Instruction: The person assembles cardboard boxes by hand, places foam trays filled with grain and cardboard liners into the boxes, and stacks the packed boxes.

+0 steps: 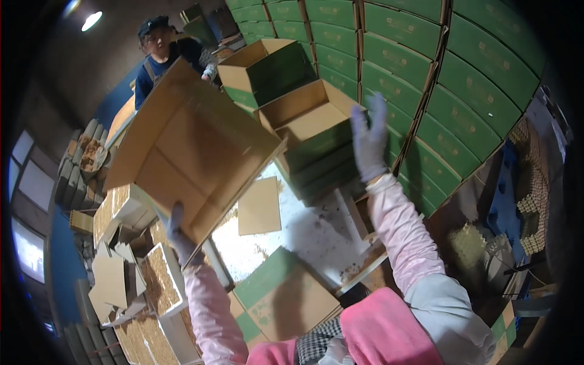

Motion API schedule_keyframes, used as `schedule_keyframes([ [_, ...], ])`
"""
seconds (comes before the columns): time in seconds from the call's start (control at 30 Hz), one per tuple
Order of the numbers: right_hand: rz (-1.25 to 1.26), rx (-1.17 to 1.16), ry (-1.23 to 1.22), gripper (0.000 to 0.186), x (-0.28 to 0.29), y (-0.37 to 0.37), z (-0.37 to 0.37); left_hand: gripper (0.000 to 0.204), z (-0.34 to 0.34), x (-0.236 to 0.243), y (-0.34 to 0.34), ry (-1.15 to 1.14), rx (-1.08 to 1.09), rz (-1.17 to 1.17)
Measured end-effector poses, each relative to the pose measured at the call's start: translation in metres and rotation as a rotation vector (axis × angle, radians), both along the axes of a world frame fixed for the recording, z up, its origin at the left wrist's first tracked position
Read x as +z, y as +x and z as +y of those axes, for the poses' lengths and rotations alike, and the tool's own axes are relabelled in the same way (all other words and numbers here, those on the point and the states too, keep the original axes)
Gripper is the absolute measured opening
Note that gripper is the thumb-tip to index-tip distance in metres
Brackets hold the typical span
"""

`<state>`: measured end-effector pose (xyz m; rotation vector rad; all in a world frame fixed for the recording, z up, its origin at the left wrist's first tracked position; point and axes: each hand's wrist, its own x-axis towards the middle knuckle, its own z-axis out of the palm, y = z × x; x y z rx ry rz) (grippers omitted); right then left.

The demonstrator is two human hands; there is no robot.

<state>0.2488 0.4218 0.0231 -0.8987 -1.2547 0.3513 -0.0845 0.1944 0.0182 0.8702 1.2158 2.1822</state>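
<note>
In my gloved left hand [180,236] is the lower edge of an open cardboard box [188,149], brown inside, tilted up and raised above the table. My gloved right hand [370,143] is up with its fingers spread and holds nothing. It is nearest to an open green box [319,149], brown inside, on top of a short stack. Behind that stands another open green box [283,73]. Below my hands, a small flat sheet of cardboard [260,207] lies on the white table [310,240]. Closer to me lies a flat green and brown cardboard piece [286,295].
A tall wall of stacked green boxes [395,61] rises at the right. A co-worker [161,58] stands beyond the tilted box. White boxes [163,280] with brown loose material and cardboard scraps [115,280] are at the left. Egg-tray-like stacks [532,201] stand far right.
</note>
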Motion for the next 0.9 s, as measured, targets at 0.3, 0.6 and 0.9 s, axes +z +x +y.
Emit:
schedule_keyframes([
  [0.3, -0.002, 0.574, -0.391, 0.065, -0.119, 0.068, 0.075, 0.021, 0.225, -0.053, 0.109, -0.264, -0.307, -0.259],
  [0.6, -1.104, 0.405, -0.764, 0.082, -0.161, 0.093, -0.104, 0.062, 0.115, -0.026, 0.083, -0.563, -0.250, 0.544],
  [0.9, -1.061, 0.834, -0.259, 0.086, -0.146, 0.031, -0.263, 0.133, -0.388, -0.129, 0.073, -1.850, -0.693, 1.070],
])
